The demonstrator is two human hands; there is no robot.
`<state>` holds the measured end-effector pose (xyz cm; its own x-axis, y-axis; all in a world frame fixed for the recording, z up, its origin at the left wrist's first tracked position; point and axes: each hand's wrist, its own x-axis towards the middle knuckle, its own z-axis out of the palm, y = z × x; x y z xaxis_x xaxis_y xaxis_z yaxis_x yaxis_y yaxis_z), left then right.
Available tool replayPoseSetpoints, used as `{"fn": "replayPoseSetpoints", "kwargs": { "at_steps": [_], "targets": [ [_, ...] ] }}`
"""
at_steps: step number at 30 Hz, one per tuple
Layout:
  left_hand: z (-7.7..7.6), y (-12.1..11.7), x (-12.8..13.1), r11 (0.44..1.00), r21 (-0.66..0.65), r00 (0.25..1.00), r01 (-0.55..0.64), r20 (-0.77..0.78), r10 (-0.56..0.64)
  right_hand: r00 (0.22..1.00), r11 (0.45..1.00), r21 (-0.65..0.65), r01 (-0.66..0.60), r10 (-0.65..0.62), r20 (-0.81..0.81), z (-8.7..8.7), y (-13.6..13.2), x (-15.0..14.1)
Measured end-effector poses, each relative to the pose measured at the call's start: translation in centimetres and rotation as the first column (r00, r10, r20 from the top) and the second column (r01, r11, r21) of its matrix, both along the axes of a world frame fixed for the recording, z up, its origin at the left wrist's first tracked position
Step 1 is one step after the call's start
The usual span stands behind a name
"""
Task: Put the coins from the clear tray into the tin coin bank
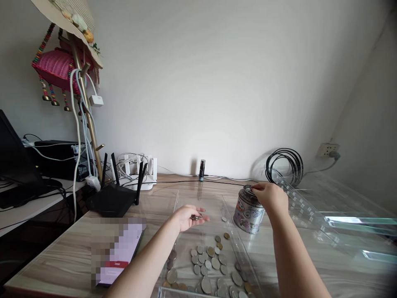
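Note:
Palm up, my left hand (188, 218) holds a few coins (196, 217) above a clear plastic tray (176, 203). Its fingers reach to the right, loosely extended. My right hand (270, 200) has thumb and fingertips pinched together at the top of a round floral-patterned tin (248, 217). Whatever is between those fingertips is too small to make out. The tin stands upright just right of the tray. Many silver and brass-coloured coins (208, 264) lie spread over the tray's near half, with one lone coin (223, 219) farther back.
At the left lie a phone (124, 252) and a black router (113, 198). A white router (139, 182) and a small dark bottle (202, 169) stand by the wall. Coiled black cable (284, 165) and clear plastic panels (313, 219) occupy the right side.

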<state>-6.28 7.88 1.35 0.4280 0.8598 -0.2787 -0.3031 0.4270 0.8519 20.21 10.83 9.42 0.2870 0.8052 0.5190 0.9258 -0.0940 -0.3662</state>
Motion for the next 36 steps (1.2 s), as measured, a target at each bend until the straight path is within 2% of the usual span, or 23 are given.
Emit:
{"fn": "replayPoseSetpoints", "kwargs": {
  "at_steps": [2, 5, 8, 10, 12, 14, 15, 17, 18, 19, 20, 21, 22, 24, 26, 27, 28, 29, 30, 31, 33, 34, 36],
  "targets": [
    [-0.2, 0.1, 0.1, 0.999, 0.030, 1.000, -0.019, -0.020, 0.019, 1.000, 0.999, -0.045, -0.011, 0.012, 0.020, -0.3, 0.3, -0.1],
    [-0.5, 0.3, 0.2, 0.994, 0.092, 0.996, -0.061, -0.054, 0.067, 0.999, 0.999, -0.042, 0.017, -0.015, 0.040, -0.6, 0.7, 0.0],
    [-0.6, 0.4, 0.3, 0.989, 0.140, 0.994, -0.057, -0.088, 0.069, 1.000, 0.995, -0.100, 0.022, -0.020, 0.021, -0.7, 0.9, 0.5],
    [-0.5, 0.3, 0.3, 0.986, 0.160, 0.993, -0.046, -0.097, 0.062, 0.999, 0.999, -0.020, 0.027, -0.027, 0.025, -0.6, 0.7, 0.2],
    [-0.4, 0.3, 0.3, 0.982, 0.178, 0.993, -0.060, -0.088, 0.076, 0.999, 0.978, 0.207, -0.013, 0.005, 0.037, -0.5, 0.3, -1.0],
    [-0.3, 0.2, 0.3, 0.977, 0.193, 0.992, -0.086, -0.071, 0.101, 0.991, 0.917, 0.378, -0.131, 0.124, 0.043, -0.6, -0.3, -3.2],
    [-0.3, 0.3, 0.3, 0.976, 0.196, 0.992, -0.091, -0.066, 0.106, 0.973, 0.898, 0.378, -0.225, 0.226, 0.043, -0.9, -0.6, -4.6],
    [-0.4, 0.4, 0.4, 0.977, 0.198, 0.993, -0.083, -0.066, 0.098, 0.873, 0.848, 0.223, -0.480, 0.488, 0.022, -1.8, -1.1, -7.5],
    [-0.5, 0.4, 0.4, 0.977, 0.200, 0.993, -0.078, -0.067, 0.093, 0.786, 0.782, 0.107, -0.614, 0.618, -0.010, -2.4, -1.2, -8.8],
    [-0.6, 0.5, 0.4, 0.976, 0.201, 0.993, -0.081, -0.069, 0.097, 0.691, 0.692, -0.002, -0.722, 0.720, -0.057, -3.1, -1.3, -9.9],
    [-0.6, 0.6, 0.4, 0.975, 0.202, 0.991, -0.096, -0.067, 0.112, 0.609, 0.603, -0.082, -0.793, 0.786, -0.110, -3.8, -1.3, -10.9],
    [-0.7, 0.6, 0.4, 0.972, 0.201, 0.989, -0.119, -0.063, 0.134, 0.554, 0.539, -0.130, -0.832, 0.818, -0.156, -4.4, -1.3, -11.6],
    [-0.7, 0.6, 0.4, 0.971, 0.197, 0.986, -0.139, -0.059, 0.153, 0.527, 0.504, -0.156, -0.849, 0.828, -0.191, -5.0, -1.2, -12.0],
    [-0.7, 0.6, 0.4, 0.972, 0.181, 0.986, -0.147, -0.054, 0.159, 0.519, 0.489, -0.177, -0.854, 0.823, -0.230, -5.5, -1.1, -12.3],
    [-0.6, 0.6, 0.3, 0.980, 0.164, 0.991, -0.114, -0.047, 0.123, 0.562, 0.536, -0.170, -0.827, 0.799, -0.213, -5.1, -1.0, -11.8],
    [-0.6, 0.6, 0.3, 0.983, 0.151, 0.993, -0.104, -0.045, 0.112, 0.620, 0.605, -0.139, -0.784, 0.766, -0.169, -4.6, -1.0, -11.3],
    [-0.7, 0.6, 0.3, 0.985, 0.134, 0.993, -0.105, -0.043, 0.111, 0.703, 0.699, -0.075, -0.711, 0.704, -0.102, -4.0, -1.0, -10.6],
    [-0.7, 0.7, 0.3, 0.987, 0.116, 0.992, -0.115, -0.037, 0.120, 0.795, 0.796, 0.019, -0.605, 0.606, -0.027, -3.3, -1.0, -9.7],
    [-0.8, 0.8, 0.3, 0.987, 0.096, 0.991, -0.129, -0.031, 0.132, 0.876, 0.868, 0.126, -0.481, 0.480, 0.037, -2.6, -1.0, -8.7],
    [-0.9, 0.9, 0.3, 0.987, 0.078, 0.990, -0.140, -0.024, 0.142, 0.935, 0.908, 0.222, -0.356, 0.348, 0.076, -1.9, -1.0, -7.5],
    [-1.0, 1.1, 0.3, 0.988, 0.053, 0.990, -0.143, -0.002, 0.143, 0.988, 0.937, 0.318, -0.147, 0.127, 0.083, -0.9, -0.7, -4.9],
    [-1.0, 1.1, 0.3, 0.989, 0.046, 0.990, -0.139, 0.008, 0.139, 0.996, 0.951, 0.302, -0.072, 0.054, 0.069, -0.7, -0.5, -3.7],
    [-1.0, 1.1, 0.3, 0.991, 0.040, 0.992, -0.130, 0.014, 0.129, 0.999, 0.984, 0.178, 0.013, -0.021, 0.043, -0.6, 0.1, -1.6]
  ]
}}
